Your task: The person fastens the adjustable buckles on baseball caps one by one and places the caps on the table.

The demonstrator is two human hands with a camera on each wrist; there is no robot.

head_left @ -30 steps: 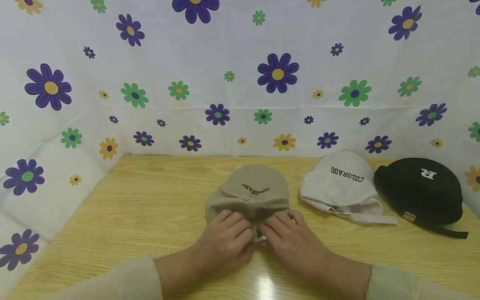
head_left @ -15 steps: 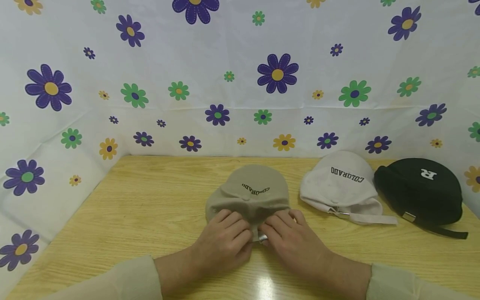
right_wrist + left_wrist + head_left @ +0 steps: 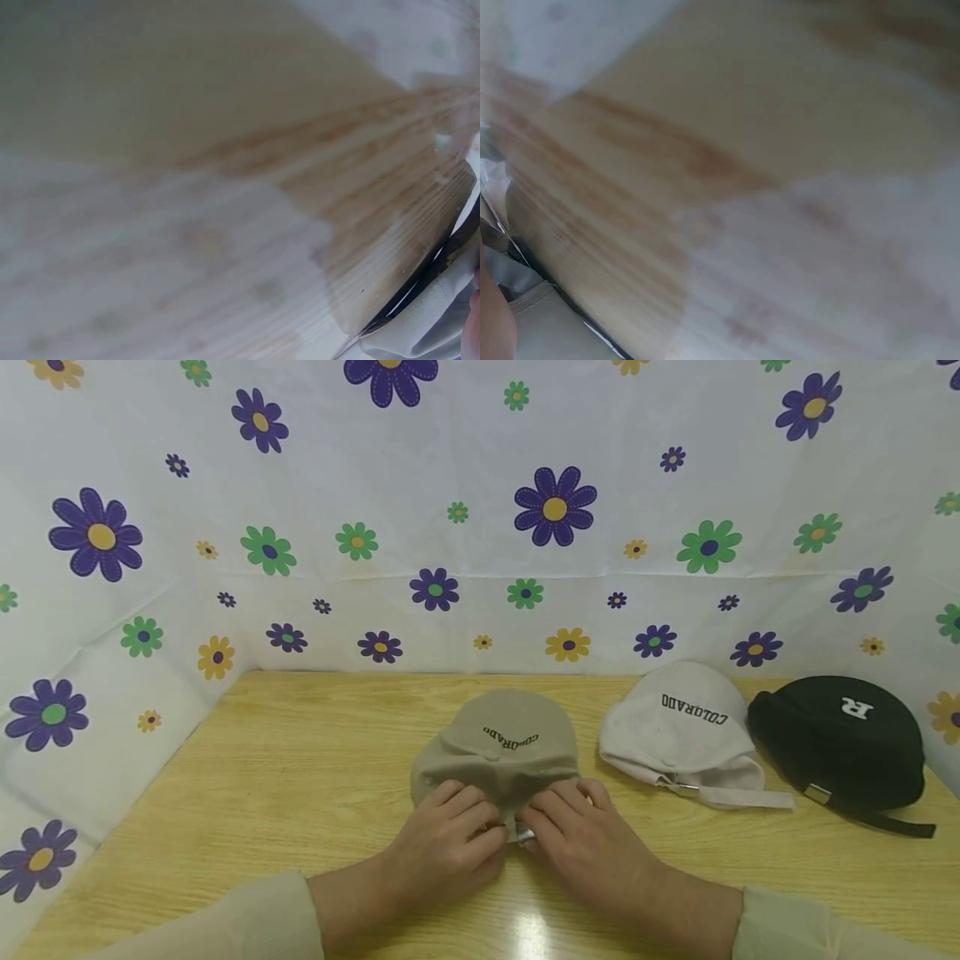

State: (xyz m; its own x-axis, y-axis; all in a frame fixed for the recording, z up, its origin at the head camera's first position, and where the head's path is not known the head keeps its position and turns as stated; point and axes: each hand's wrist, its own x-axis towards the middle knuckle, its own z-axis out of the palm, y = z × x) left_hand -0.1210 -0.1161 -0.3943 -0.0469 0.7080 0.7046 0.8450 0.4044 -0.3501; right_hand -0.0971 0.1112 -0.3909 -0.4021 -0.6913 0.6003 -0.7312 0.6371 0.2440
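A beige baseball cap (image 3: 525, 714) with COLORADO lettering lies on the wooden table, its back strap towards me. My left hand (image 3: 453, 839) pinches the left part of the strap, and my right hand (image 3: 588, 839) holds the right part beside a shiny metal buckle (image 3: 526, 833). A short piece of strap (image 3: 512, 832) shows between the two hands. Both thumbs are largely hidden beneath the curled fingers. The left wrist view catches beige cap fabric (image 3: 551, 326) low at the left; the right wrist view has pale cap fabric (image 3: 424, 319) at the lower right.
To the right sit a whitish COLORADO cap (image 3: 675, 735) with its strap end sticking out and a black cap (image 3: 832, 743) with a white R. Behind the wooden table (image 3: 300, 752) hangs a flower-patterned cloth (image 3: 465, 452), which also covers the left side.
More of the metal buckle and strap shows between my hands than a second ago. My left fingers have shifted slightly on the strap; the cap stays in place.
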